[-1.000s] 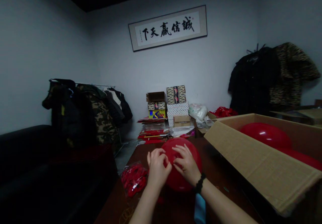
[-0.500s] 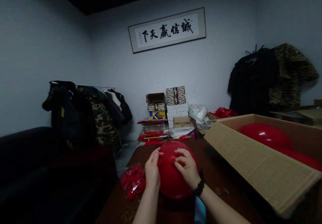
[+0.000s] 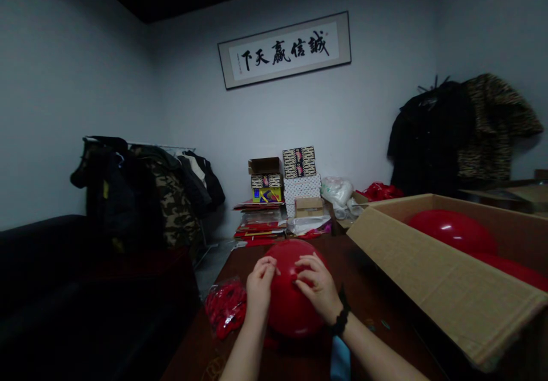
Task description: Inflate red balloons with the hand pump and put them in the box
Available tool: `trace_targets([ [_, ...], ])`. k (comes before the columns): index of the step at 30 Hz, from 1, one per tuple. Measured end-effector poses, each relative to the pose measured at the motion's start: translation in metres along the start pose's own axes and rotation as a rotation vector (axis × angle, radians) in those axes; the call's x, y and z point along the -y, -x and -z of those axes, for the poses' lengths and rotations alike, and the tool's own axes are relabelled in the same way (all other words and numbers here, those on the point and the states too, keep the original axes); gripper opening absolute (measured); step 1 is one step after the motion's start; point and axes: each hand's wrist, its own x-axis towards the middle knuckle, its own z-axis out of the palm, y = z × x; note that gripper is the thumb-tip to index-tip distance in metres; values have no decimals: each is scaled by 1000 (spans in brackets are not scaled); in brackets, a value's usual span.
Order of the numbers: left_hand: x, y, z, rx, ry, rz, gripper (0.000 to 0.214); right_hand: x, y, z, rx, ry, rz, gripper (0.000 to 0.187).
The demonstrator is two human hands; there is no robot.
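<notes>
A dark sofa [image 3: 38, 255] fills the far left, beside a rack of hanging jackets [image 3: 171, 198], one of them camouflage. Next, on the brown bench [image 3: 363, 281], lies a clear packet of red items [image 3: 226, 309]. Just right of it, the left hand [image 3: 260, 281] is at the near left side of a red balloon [image 3: 289, 312], its fingers bent and drawn toward the thumb; whether they grip anything, I cannot tell. The balloon sits over the bench between the two hands, with stacked boxes [image 3: 302, 190] beyond it against the wall, below a framed calligraphy panel [image 3: 285, 50]. On the balloon's right, the right hand [image 3: 315, 284] pinches the balloon's small red tip between thumb and forefinger, the other fingers fanned above. A black band [image 3: 341, 317] circles that wrist, and a blue object [image 3: 340, 358] shows below it. Farther right, an open cardboard box [image 3: 432, 284] holds more red balloons [image 3: 454, 230]; dark and patterned coats [image 3: 432, 136] hang behind.
</notes>
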Motion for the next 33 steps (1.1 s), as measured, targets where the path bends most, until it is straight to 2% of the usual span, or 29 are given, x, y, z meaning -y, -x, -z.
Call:
trace_targets([
  [4,5,3,-4,-77,274,150,36,-1,2,-2,10,28,14,5],
  [6,6,5,-6,-129,345,205,34,-1,3,-2,23,40,23,4],
  [8,4,6,-5,-116,357,212,35,-1,4,-3,34,52,28,5],
  [11,-4,4,0,115,201,88,31,-2,4,-2,33,71,34,4],
  [13,-9,2,4,282,-41,-63,25,-3,3,0,29,89,50,4],
  [17,-15,0,10,448,-472,-297,36,-1,1,4,43,139,123,6],
  [20,-18,-1,10,484,-606,-372,37,2,1,6,70,176,193,8],
  [23,-22,-1,11,482,-645,-411,31,3,2,6,115,252,301,10],
  [25,-23,-1,11,482,-650,-425,24,3,2,6,111,291,324,10],
  [29,-24,-2,12,497,-639,-435,14,3,4,7,63,264,282,9],
  [33,-26,-5,11,513,-622,-434,11,5,4,6,21,76,155,8],
])
